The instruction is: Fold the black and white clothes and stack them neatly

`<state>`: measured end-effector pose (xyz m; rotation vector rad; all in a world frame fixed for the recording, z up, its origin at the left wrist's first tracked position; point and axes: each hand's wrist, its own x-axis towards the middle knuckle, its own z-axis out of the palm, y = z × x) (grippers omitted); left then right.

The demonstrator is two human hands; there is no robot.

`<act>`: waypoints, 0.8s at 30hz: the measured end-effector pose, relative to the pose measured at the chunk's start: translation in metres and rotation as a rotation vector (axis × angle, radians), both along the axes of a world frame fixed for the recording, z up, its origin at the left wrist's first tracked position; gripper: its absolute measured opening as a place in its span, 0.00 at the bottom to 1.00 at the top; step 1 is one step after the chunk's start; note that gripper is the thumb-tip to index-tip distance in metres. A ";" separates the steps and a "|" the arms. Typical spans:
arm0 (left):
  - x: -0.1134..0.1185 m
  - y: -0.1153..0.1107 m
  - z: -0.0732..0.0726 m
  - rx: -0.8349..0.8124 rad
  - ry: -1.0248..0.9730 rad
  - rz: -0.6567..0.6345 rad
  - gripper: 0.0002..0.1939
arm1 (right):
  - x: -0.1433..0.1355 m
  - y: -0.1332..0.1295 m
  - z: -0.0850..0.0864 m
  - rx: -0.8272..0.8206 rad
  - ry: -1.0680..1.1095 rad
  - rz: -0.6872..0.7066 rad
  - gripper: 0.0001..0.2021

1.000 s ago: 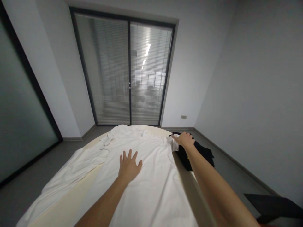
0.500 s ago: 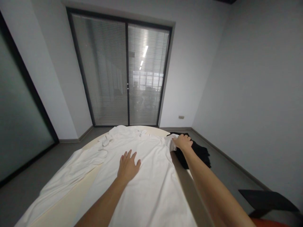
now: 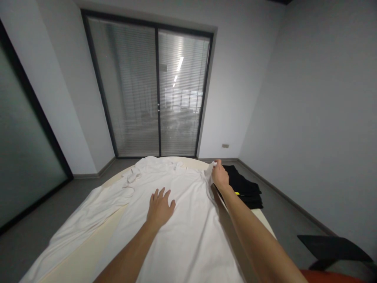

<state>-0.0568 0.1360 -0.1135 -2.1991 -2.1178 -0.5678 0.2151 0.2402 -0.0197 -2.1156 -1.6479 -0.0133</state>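
Note:
A white shirt (image 3: pixel 188 220) lies spread over a round, cream-coloured table (image 3: pixel 85 251). My left hand (image 3: pixel 160 208) rests flat on the middle of the shirt, fingers spread. At the shirt's right sleeve, my right hand (image 3: pixel 220 175) pinches the sleeve's end and holds it slightly raised. More white cloth (image 3: pixel 85 216) lies bunched along the table's left side, with a loose loop near its upper end. Just right of my right hand sits a stack of folded black clothes (image 3: pixel 246 186), with a small yellow spot showing by my wrist.
A black chair part (image 3: pixel 335 248) with a red-orange seat (image 3: pixel 324 276) stands at the lower right. Beyond the table are dark-framed glass doors (image 3: pixel 159 94) with blinds. A wall (image 3: pixel 318 118) runs along the right side.
My right hand has moved left off the black stack and closed on the sleeve, lifting its end. More of the black clothes shows. My left hand has stayed nearly in place.

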 end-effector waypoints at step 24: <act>0.003 0.000 0.002 -0.022 0.002 0.003 0.28 | -0.041 -0.005 0.000 0.067 -0.165 0.021 0.11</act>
